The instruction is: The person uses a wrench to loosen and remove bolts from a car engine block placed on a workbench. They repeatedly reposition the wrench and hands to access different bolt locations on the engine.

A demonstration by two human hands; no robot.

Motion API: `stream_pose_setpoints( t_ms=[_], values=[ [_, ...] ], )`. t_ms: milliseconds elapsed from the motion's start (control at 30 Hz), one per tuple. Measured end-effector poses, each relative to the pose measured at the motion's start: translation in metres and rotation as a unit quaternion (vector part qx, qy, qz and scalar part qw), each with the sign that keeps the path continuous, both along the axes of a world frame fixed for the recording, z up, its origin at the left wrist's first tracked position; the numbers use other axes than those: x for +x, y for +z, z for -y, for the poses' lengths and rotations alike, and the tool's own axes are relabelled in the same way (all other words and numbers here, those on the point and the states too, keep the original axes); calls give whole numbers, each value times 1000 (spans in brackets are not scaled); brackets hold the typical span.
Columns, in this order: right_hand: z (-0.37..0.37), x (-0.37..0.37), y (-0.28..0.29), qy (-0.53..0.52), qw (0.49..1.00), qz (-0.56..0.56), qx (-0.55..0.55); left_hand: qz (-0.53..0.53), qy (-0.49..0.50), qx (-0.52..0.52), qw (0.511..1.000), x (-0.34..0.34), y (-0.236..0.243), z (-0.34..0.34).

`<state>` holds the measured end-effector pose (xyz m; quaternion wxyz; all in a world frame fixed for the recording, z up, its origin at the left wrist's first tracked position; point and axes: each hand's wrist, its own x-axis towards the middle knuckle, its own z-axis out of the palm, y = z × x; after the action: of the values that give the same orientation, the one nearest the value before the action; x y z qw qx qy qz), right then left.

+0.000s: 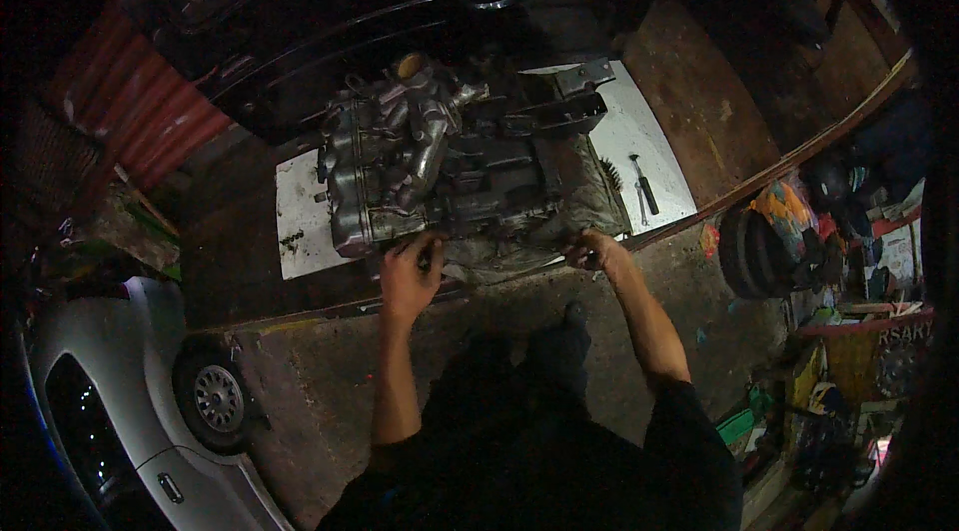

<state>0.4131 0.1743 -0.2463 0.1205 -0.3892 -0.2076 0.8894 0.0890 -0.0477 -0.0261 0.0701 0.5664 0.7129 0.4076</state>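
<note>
A dirty metal engine (430, 156) with a ribbed cover and a bent intake pipe lies on a white board (644, 136) on the workbench. Along its near side and right end is spread a grimy grey cloth (499, 259). My left hand (410, 276) is closed at the cloth's left end, close against the engine's lower edge. With bent, pinched fingers, my right hand (596, 251) grips the cloth near its right end. Dim light and the fingers themselves hide exactly how much cloth each hand holds.
Right of the engine lie a wire brush (610, 173), a black-handled tool (647, 193) and a small wrench (640, 203). A silver car (120, 351) stands at left. Tyres (751, 251) and piled clutter crowd the right side.
</note>
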Motion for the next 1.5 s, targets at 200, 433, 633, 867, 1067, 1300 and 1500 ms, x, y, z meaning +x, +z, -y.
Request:
stream_pose_setpoints(
  t_ms=[200, 433, 633, 867, 1067, 1300, 1500],
  values=[
    [66, -58, 106, -256, 958, 6, -129, 19, 13, -17, 1000, 6, 7, 0],
    [99, -110, 16, -249, 950, -146, -123, 20, 14, -26, 999, -1, -5, 2],
    [143, -168, -52, -156, 986, 35, 55, 97, 5, -63, 993, 6, 15, 2],
    [157, -171, -75, -124, 820, 242, 504, 79, 3, -19, 997, -1, -1, 2],
    [153, -130, -100, -24, 716, 347, 605, 86, 4, -21, 996, -6, -5, 1],
    [152, -70, -33, 44, 692, 360, 625, 43, -1, 13, 999, -4, -4, 1],
    [164, -48, -4, -110, 935, 147, 305, 49, -11, 4, 999, 1, 7, -1]
  ],
)
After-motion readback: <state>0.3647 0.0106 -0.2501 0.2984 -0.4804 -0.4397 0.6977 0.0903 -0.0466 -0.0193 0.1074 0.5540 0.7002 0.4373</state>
